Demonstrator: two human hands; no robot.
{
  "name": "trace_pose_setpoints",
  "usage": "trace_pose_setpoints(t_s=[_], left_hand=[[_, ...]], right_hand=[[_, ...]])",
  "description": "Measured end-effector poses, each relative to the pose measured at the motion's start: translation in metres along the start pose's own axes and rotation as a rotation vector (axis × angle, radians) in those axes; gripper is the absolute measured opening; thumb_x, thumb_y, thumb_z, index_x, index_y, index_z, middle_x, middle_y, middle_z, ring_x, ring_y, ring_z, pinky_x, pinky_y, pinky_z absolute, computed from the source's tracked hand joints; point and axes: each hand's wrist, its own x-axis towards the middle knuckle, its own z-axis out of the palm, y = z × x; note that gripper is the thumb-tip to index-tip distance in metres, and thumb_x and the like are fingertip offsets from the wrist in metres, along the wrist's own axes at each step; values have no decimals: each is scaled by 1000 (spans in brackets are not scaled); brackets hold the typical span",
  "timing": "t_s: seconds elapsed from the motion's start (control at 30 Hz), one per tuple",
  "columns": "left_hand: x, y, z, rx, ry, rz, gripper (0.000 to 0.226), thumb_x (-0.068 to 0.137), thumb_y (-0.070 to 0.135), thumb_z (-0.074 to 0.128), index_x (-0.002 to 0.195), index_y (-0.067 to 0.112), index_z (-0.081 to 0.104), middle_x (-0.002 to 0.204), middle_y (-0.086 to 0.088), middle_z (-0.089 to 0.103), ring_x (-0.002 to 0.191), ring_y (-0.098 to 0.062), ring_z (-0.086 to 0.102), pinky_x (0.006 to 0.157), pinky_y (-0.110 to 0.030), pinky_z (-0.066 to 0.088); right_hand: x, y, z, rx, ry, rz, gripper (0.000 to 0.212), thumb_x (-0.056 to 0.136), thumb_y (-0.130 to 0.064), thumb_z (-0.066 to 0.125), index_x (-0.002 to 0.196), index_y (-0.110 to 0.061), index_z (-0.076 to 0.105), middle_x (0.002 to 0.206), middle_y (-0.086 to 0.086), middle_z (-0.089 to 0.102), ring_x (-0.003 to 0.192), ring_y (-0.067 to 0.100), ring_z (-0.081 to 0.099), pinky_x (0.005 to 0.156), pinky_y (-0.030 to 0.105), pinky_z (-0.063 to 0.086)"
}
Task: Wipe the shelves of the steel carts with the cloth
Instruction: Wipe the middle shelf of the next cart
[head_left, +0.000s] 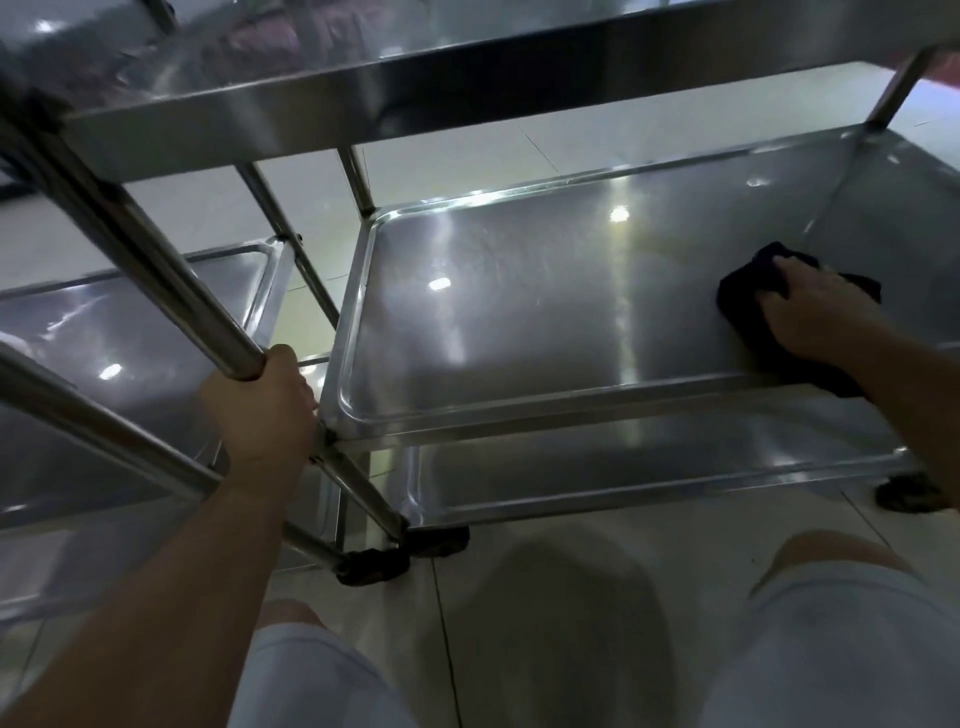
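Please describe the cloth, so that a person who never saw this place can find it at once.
Look at the right-hand steel cart, at its middle shelf. Near that shelf's right end, the right hand presses flat on a dark, crumpled cloth. It is the only soft, black thing among shiny metal.

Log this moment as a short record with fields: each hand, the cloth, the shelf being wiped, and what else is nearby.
left hand: left hand closed around the upright post at the cart's near left corner, a steadying grip
right hand: right hand pressed flat on the cloth
cloth: dark cloth, bunched under the hand, at the right end of the shelf
shelf in work: middle shelf of the right-hand cart, bare and shiny
other shelves: top shelf above, bottom shelf below
second cart: second cart stands to the left
floor: pale tiled floor
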Motion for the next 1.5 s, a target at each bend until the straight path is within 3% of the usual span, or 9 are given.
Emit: trace_pose_setpoints(t_s=[0.1, 0.23, 0.47, 0.6, 0.73, 0.87, 1.0, 1.3, 1.5], left_hand=[[0, 0, -4, 33, -1, 20, 20, 88, 7, 54, 69, 8, 49, 59, -12, 41, 42, -17, 43, 41, -20, 33], [-1, 0, -5, 43, -8, 23, 8, 86, 9, 55, 78, 7, 55, 60, -13, 42, 44, -18, 45, 43, -21, 35], [-1, 3, -7, 45, -12, 12, 13, 91, 7, 55, 80, 12, 50, 62, -9, 41, 41, -12, 45, 41, -18, 38], [-2, 3, -9, 54, -31, 15, 17, 91, 8, 55, 76, 13, 50, 62, -9, 43, 42, -12, 48, 43, -19, 40], [-7, 4, -11, 71, -63, 25, 19, 92, 8, 54, 74, 13, 51, 62, -9, 45, 40, -8, 48, 41, -17, 40], [-11, 4, -10, 72, -52, 36, 21, 91, 8, 54, 70, 11, 51, 63, -10, 47, 42, -8, 50, 41, -15, 40], [-10, 4, -11, 102, -52, 49, 20, 92, 10, 55, 72, 7, 56, 62, -10, 50, 45, -7, 52, 42, -15, 42], [-6, 0, -14, 192, -40, 56, 17, 91, 15, 57, 88, 0, 65, 64, -6, 58, 51, -7, 58, 60, -27, 50], [-4, -1, -16, 225, -38, 53, 14, 89, 12, 56, 77, 6, 62, 60, -3, 60, 55, -11, 60, 61, -29, 51]], right_hand=[[-17, -28, 7, -28, 10, 13, 65, 102, -44, 34, 160, -16, 26, 166, 13, 28, 149, 39, 29, 121, 49, 26], [-64, -132, 41, -21, 8, -254, 56, 92, -50, 37, 138, -19, 47, 141, 16, 54, 124, 40, 54, 105, 46, 42], [-124, -281, 96, 2, -215, -617, 66, 106, -47, 26, 165, -24, 9, 172, -3, 6, 158, 25, 2, 128, 46, 1], [-106, -230, 78, 30, -124, -622, 62, 101, -44, 35, 160, -23, 28, 167, -1, 28, 152, 24, 26, 124, 45, 20], [-57, -108, 40, 47, -2, -336, 52, 94, -47, 39, 143, -30, 45, 149, 6, 50, 130, 34, 53, 110, 46, 39], [-29, 0, -3, 10, -43, -18, 58, 105, -36, 40, 159, -19, 27, 165, 12, 29, 149, 37, 30, 119, 48, 25], [-23, -5, 0, -20, -66, 19, 65, 105, -37, 36, 163, -15, 17, 171, 7, 15, 155, 36, 13, 125, 49, 16], [-82, -259, 79, -37, -115, -642, 63, 97, -43, 38, 157, -23, 33, 164, 3, 35, 147, 31, 33, 119, 47, 27], [-117, -333, 108, -34, -246, -888, 62, 103, -43, 32, 163, -31, 20, 170, -7, 17, 157, 20, 13, 127, 44, 7]])
